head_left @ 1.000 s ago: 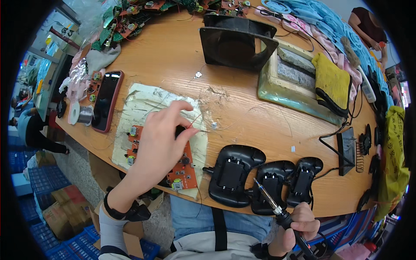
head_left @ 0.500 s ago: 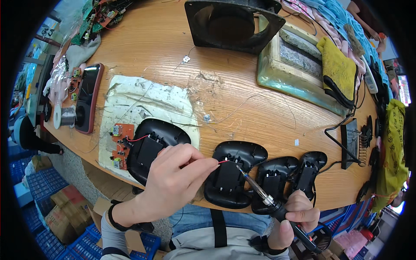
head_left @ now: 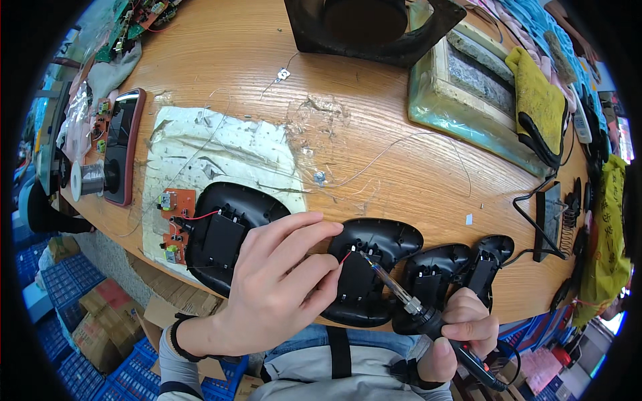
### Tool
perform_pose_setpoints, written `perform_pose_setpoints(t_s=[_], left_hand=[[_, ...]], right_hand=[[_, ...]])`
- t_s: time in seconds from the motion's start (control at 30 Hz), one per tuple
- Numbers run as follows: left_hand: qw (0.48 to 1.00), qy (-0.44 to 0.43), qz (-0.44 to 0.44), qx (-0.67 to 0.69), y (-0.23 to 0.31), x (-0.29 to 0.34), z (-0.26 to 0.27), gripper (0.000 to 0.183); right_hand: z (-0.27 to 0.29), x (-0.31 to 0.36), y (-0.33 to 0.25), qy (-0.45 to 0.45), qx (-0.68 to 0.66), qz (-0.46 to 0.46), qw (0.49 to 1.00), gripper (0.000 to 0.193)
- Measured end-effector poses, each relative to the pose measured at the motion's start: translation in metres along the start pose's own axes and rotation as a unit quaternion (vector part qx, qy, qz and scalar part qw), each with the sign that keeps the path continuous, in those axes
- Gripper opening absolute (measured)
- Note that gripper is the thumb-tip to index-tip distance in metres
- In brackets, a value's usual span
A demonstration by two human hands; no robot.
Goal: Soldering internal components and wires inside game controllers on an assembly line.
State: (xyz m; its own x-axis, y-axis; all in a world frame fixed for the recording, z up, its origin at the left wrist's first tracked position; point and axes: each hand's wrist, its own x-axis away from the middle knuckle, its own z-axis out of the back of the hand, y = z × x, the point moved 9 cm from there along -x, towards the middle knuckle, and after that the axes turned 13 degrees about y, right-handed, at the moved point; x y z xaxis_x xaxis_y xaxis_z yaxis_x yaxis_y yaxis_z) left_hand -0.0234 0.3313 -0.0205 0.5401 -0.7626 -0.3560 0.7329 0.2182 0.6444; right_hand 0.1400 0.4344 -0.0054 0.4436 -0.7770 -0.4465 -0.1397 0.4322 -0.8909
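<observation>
My left hand (head_left: 267, 277) reaches over the table, thumb and a finger pinching a short red wire (head_left: 345, 256). Its far end meets a metal contact on a black plastic shell (head_left: 394, 235) with a raised rectangular box. In my right hand (head_left: 468, 327) is a soldering iron (head_left: 413, 306), its tip close beside that contact; whether they touch I cannot tell. Left of my left hand lies another black shell (head_left: 257, 200), joined by a red wire to an orange circuit board (head_left: 179, 200). Two more black shells, one nearer (head_left: 445, 256) and one farther right (head_left: 498, 247), lie beyond the iron.
A black fan frame (head_left: 381, 53) stands at the back, beside a wooden-framed tray (head_left: 428, 107) with a yellow glove (head_left: 540, 100). A phone (head_left: 124, 147) and a solder spool (head_left: 88, 180) lie left. At right sits an iron stand (head_left: 548, 220); the iron's cord runs below my right hand.
The view has shifted slightly. My left hand's index finger has lifted away from the thumb, and the red wire's end has come down to the shell's contact. The iron stays in my right hand.
</observation>
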Motion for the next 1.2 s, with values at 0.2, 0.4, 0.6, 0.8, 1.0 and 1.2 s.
perform_pose_setpoints(t_s=[0.2, 0.4, 0.6, 0.8, 1.0, 1.2], left_hand=[[1.000, -0.002, 0.004, -0.001, -0.003, 0.000, -0.002, 0.017], [1.000, -0.020, 0.008, -0.001, -0.004, 0.000, -0.005, 0.017], [1.000, -0.012, -0.009, -0.009, -0.003, -0.002, -0.003, 0.017], [1.000, -0.018, -0.014, -0.021, -0.002, -0.004, -0.002, 0.017], [0.999, -0.024, -0.020, -0.025, -0.003, -0.002, -0.002, 0.017], [0.999, -0.035, -0.022, -0.028, -0.004, -0.003, -0.003, 0.017]], right_hand=[[-0.001, 0.000, 0.002, 0.019, 0.034, -0.012, 0.999, 0.028], [-0.004, -0.002, 0.005, -0.005, 0.047, -0.025, 0.999, 0.028], [-0.008, -0.004, 0.009, -0.042, 0.026, -0.029, 0.998, 0.028], [-0.009, -0.012, 0.007, -0.038, -0.010, -0.014, 0.999, 0.021], [-0.010, -0.011, 0.009, -0.036, -0.009, -0.021, 0.999, 0.022], [-0.011, -0.012, 0.009, -0.046, -0.004, -0.014, 0.999, 0.022]])
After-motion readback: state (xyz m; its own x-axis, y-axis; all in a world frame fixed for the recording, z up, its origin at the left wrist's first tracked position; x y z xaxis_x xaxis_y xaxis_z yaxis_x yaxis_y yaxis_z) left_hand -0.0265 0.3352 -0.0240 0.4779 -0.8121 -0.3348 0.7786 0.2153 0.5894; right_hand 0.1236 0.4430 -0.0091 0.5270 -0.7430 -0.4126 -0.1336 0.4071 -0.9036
